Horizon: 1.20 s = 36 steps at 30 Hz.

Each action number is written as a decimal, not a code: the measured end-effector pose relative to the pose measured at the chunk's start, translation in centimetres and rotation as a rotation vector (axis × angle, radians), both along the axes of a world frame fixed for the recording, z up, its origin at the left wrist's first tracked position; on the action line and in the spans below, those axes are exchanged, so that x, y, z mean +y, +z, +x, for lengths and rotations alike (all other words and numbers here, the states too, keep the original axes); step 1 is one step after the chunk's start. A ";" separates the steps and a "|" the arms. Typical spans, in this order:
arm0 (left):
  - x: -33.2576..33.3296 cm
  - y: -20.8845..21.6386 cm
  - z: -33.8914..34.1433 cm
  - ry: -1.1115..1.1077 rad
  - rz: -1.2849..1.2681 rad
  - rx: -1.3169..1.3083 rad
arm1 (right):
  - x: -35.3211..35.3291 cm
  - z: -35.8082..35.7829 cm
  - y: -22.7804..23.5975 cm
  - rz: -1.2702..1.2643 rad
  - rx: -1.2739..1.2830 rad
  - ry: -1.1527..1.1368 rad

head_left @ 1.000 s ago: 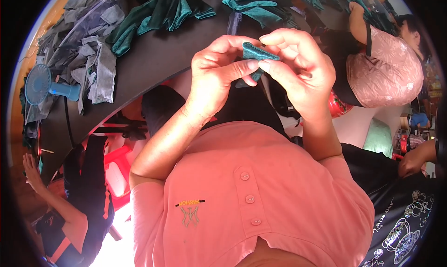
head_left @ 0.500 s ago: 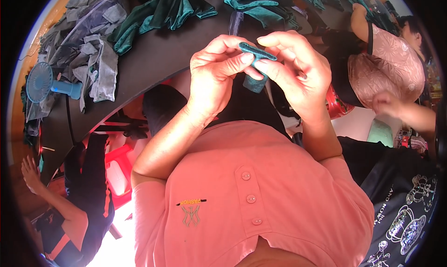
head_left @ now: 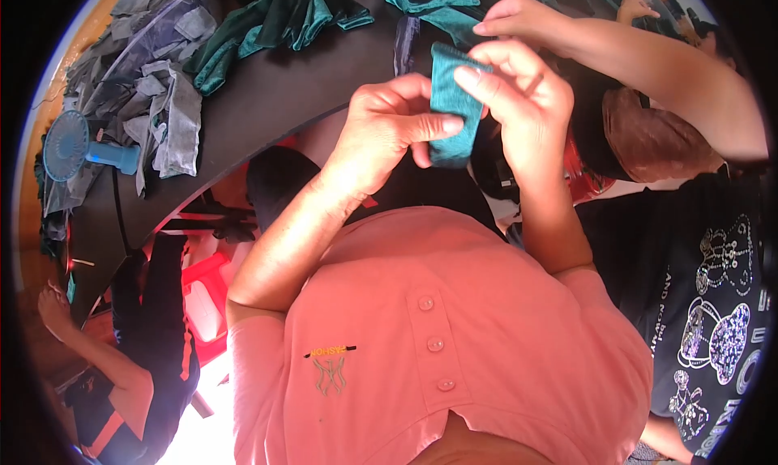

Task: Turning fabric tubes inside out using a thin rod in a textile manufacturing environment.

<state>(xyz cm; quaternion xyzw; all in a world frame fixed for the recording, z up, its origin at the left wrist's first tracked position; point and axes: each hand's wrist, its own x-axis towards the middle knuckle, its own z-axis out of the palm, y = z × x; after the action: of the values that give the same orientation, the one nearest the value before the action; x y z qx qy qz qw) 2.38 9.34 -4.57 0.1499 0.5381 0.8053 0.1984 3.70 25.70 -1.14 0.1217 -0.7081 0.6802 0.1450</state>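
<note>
Between my hands, above the table's near edge, is a small strip of teal velvet fabric [head_left: 450,100], held upright with its broad face toward me. My left hand [head_left: 387,133] pinches its left side, the thumb lying across the lower part and the fingers behind. At the top right corner my right hand [head_left: 527,92] grips the strip between thumb and fingers. The fingertips behind the cloth are hidden.
The dark table [head_left: 284,92] holds green velvet pieces [head_left: 279,27], grey cloth pieces [head_left: 174,108] and a small blue fan [head_left: 69,145]. A co-worker's arm [head_left: 648,76] reaches in from the right, close beyond my right hand. Another person [head_left: 121,368] sits at the left near a red stool [head_left: 207,303].
The velvet strip, folded over at the top before, now stands flat and unfolded. My right hand has shifted to its upper corner. The right co-worker has leaned in, stretching an arm over the table.
</note>
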 end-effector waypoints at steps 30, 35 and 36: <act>-2.8 1.7 1.0 0.155 0.201 -0.065 | 1.3 -2.3 -4.8 -0.070 -0.418 -0.077; -4.4 2.6 -0.1 0.015 0.233 0.054 | -0.5 -2.6 -5.4 -0.122 -0.510 0.114; -4.2 2.9 0.0 0.154 0.254 -0.032 | -1.1 -2.4 -5.0 -0.082 -0.507 0.165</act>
<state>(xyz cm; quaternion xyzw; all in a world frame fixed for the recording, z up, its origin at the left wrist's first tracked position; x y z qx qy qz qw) 2.41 5.13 -1.65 0.1192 0.4388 0.8820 0.1238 1.32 24.63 -6.16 -0.0011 -0.6815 0.7265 -0.0881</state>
